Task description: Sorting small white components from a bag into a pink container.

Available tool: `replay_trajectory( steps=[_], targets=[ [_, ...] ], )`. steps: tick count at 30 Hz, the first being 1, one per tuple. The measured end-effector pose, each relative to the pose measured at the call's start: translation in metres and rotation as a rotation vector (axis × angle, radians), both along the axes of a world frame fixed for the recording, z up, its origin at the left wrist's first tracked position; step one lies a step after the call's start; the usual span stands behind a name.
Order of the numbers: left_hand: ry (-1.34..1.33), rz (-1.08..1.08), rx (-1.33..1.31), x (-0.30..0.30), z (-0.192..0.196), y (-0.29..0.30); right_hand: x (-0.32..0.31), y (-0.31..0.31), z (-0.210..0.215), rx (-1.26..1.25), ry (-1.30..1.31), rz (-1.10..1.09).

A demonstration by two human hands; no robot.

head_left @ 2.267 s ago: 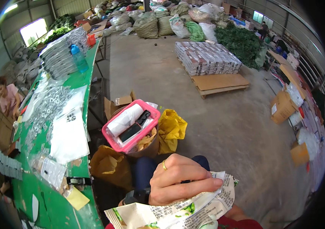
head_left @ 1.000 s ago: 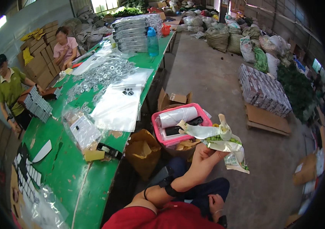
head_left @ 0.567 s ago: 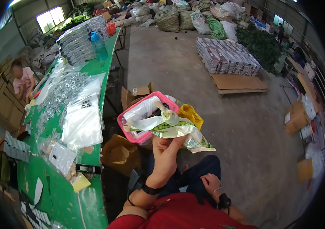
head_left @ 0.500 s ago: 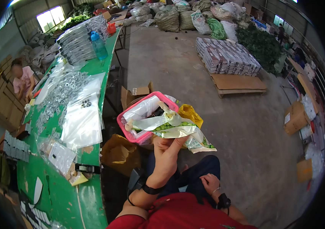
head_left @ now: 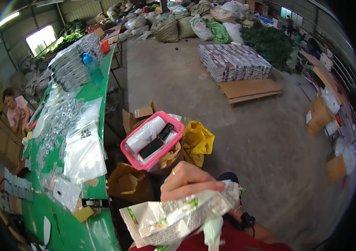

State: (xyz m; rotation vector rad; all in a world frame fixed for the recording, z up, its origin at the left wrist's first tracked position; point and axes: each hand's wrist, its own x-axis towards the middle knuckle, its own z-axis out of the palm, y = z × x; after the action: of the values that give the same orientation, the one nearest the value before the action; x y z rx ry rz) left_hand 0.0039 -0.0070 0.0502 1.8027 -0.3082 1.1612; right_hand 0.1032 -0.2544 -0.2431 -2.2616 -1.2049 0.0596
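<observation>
Close to me, my left hand is closed on a crinkled white and green snack wrapper, a ring on one finger. The wrapper lies tilted across the lower middle. Below its right part shows a pale green lump on a flat stick, like an ice pop; how it is held is hidden. My right hand is low by my leg, mostly behind the wrapper, so its fingers do not show. Beyond them, a pink basket carries a white roll and a black phone-like object.
A green table runs along the left with clear rings, plastic bags and a blue bottle. Beside the basket are a yellow bag and a brown bag. Another person sits beyond the table. Stacked packs rest on a pallet.
My left hand has brought the wrapper down and nearer, turning it over, so the basket's contents now show. The view has shifted slightly. My right hand has become mostly covered.
</observation>
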Motion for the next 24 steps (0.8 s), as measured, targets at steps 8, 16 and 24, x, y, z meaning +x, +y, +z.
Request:
replay_trajectory(
  steps=[8, 16, 24],
  targets=[
    [-0.289, -0.244, 0.021, 0.018, 0.013, -0.016, 0.004, 0.005, 0.000, 0.070, 0.133, -0.021],
    [-0.180, -0.295, 0.080, 0.016, 0.016, -0.018, 0.007, 0.000, -0.024, 0.103, 0.088, 0.027],
    [-0.261, -0.314, 0.091, 0.026, 0.008, -0.015, 0.004, -0.004, -0.015, 0.057, 0.151, 0.005]
  ],
)
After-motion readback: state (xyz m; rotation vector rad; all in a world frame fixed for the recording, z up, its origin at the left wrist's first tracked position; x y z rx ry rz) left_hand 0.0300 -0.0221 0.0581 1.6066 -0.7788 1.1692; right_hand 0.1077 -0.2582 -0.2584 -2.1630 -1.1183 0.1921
